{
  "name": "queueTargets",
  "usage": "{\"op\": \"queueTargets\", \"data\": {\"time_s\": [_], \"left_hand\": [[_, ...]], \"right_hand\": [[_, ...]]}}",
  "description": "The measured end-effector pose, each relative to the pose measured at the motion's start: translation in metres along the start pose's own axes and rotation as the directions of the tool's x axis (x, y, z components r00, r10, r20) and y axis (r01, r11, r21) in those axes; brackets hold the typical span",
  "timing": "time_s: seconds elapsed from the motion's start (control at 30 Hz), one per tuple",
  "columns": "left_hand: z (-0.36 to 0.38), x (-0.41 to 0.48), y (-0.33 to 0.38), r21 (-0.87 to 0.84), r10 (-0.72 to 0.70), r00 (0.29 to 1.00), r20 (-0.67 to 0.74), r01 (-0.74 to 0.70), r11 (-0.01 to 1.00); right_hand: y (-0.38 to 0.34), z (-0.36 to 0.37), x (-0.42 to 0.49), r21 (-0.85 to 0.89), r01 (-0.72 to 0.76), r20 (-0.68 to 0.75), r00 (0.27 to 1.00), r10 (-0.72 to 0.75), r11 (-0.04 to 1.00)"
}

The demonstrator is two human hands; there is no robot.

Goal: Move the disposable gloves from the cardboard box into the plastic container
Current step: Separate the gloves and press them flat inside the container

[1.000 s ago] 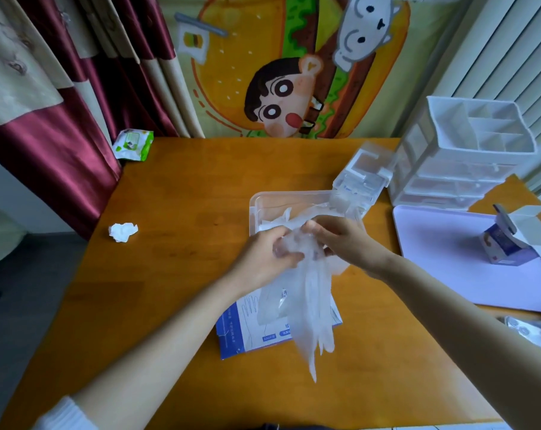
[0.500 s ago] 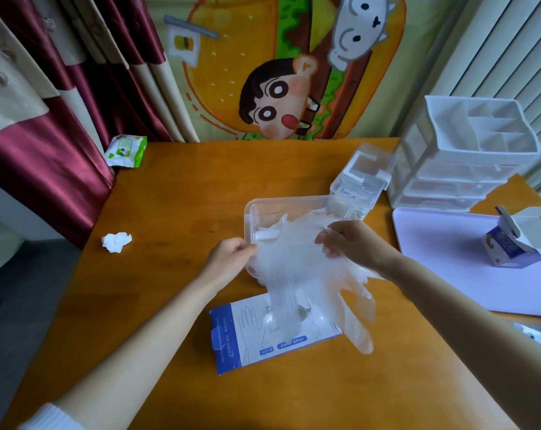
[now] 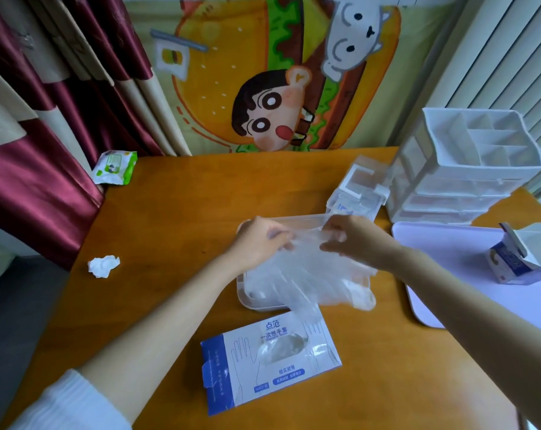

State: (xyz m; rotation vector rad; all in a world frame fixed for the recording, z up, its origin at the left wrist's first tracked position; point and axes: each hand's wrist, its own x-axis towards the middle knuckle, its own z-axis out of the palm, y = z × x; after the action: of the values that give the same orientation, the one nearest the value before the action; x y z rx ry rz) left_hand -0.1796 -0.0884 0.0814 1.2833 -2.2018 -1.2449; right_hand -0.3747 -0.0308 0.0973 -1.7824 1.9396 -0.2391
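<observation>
A bundle of clear disposable gloves (image 3: pixel 312 280) lies spread over the clear plastic container (image 3: pixel 243 297) in the middle of the table, fingers draping over its near edge. My left hand (image 3: pixel 260 240) pinches the bundle's cuff end on the left and my right hand (image 3: pixel 353 240) pinches it on the right, both over the container's far side. The white-and-blue cardboard glove box (image 3: pixel 269 358) lies flat nearer to me, a few gloves showing in its opening.
The container's lid (image 3: pixel 359 187) rests behind it, beside a white drawer organiser (image 3: pixel 467 169). A lilac tray (image 3: pixel 449 252) with a small open carton (image 3: pixel 517 259) is at the right. A crumpled tissue (image 3: pixel 103 265) and a wipes pack (image 3: pixel 115 167) sit at the left.
Both hands moved the glove bundle from above the cardboard box away from me and lowered it over the container, spreading it out between them.
</observation>
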Motion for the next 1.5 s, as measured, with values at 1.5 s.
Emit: {"op": "queueTargets", "data": {"time_s": [1.5], "left_hand": [[0.091, 0.046, -0.082, 0.829, -0.487, 0.774, 0.405, -0.086, 0.553]], "right_hand": [[0.05, 0.133, 0.07, -0.541, 0.192, 0.387, 0.921, 0.039, 0.819]]}}
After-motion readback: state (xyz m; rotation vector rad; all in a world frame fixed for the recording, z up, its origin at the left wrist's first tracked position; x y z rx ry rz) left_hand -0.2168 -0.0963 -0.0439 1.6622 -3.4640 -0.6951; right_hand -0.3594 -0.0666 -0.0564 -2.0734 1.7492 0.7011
